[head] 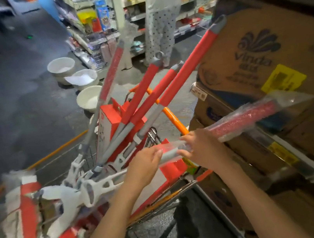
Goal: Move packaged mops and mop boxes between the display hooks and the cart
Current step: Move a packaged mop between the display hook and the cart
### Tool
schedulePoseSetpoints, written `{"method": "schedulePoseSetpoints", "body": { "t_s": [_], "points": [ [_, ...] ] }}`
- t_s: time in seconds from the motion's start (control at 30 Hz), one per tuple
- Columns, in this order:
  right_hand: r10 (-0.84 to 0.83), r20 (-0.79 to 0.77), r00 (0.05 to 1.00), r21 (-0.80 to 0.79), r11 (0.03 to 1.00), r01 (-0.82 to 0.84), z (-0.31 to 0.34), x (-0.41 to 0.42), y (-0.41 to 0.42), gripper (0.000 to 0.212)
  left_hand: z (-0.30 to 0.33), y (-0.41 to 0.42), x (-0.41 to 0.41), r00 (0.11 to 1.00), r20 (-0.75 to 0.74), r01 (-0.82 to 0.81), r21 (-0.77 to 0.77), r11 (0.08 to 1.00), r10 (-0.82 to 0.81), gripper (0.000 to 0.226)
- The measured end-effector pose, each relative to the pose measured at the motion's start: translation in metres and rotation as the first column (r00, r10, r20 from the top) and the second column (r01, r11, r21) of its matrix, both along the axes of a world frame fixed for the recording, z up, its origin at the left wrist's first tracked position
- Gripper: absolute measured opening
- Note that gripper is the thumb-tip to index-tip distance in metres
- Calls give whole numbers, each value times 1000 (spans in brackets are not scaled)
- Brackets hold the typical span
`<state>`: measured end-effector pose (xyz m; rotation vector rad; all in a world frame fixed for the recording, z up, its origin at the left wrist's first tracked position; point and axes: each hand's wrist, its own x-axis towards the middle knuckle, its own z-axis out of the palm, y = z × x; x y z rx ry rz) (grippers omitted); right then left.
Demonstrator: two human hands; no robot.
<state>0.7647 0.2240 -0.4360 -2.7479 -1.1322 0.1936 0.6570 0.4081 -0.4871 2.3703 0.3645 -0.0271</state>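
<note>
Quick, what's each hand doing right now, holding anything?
Left hand: grips the grey shaft of the plastic-wrapped mop.
Right hand: fingers curled round the same mop, further along its handle.

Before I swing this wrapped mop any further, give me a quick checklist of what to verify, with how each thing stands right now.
1. Left hand grips the wrapped mop at its grey shaft: ok.
2. Right hand grips the same shaft: ok.
3. Wrapped handle end clear of the cardboard boxes: not ok, it lies right across them.
4. Other mops settled in the cart: cannot tell, they lean loosely.
5. Aisle clear: not ok, a person stands ahead.
6. Display hooks: cannot tell, none visible.
</note>
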Motion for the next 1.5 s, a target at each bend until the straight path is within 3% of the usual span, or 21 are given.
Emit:
{"method": "schedulePoseSetpoints", "body": {
  "t_s": [0.1,0.23,0.37,0.43,0.5,0.6,0.67,0.73,0.77,0.83,1.0,1.27,1.37,1.5],
  "points": [
    [130,100,987,-1,991,-130,-5,8,1,42,-4,-8,-9,999,-31,-39,-2,999,38,32],
    [237,172,956,-87,971,-225,-9,16,7,40,-16,-17,-19,983,81,-160,-45,986,163,28],
    [297,144,944,-130,951,-280,-14,24,12,45,-32,-30,-40,833,231,-501,-70,862,503,33],
    [340,157,927,-199,931,-307,-16,27,12,49,-39,-36,-49,777,119,-598,-167,784,618,40],
    [375,178,910,-224,916,-333,-15,25,12,51,-39,-38,-52,697,-127,-703,-313,639,705,56],
    [456,263,850,-119,890,-441,-6,16,8,47,-39,-35,-53,566,-416,-775,-562,288,711,68],
    [447,360,819,-39,884,-465,2,6,5,46,-35,-32,-57,508,-527,-674,-736,-67,681,65],
    [419,402,815,-44,897,-439,10,-4,5,45,-28,-31,-60,490,-592,-471,-798,-376,640,58],
    [404,410,818,-52,905,-422,12,-8,6,44,-25,-30,-61,495,-603,-388,-798,-462,626,55],
    [382,385,840,-81,921,-382,14,-13,6,42,-20,-25,-64,499,-604,-276,-790,-547,621,52],
    [345,352,870,-16,932,-362,18,-25,-2,36,-9,-12,-74,508,-648,-183,-725,-664,568,42],
    [353,452,819,-47,927,-373,47,-58,-13,40,9,-16,-93,556,-616,-238,-761,-604,558,29],
    [318,433,843,-66,944,-323,62,-68,-20,53,18,-19,-99,572,-606,-235,-766,-598,552,34],
    [240,229,943,-70,971,-230,71,-72,-31,82,30,-21,-106,585,-592,-258,-783,-566,553,38]
  ]
}}
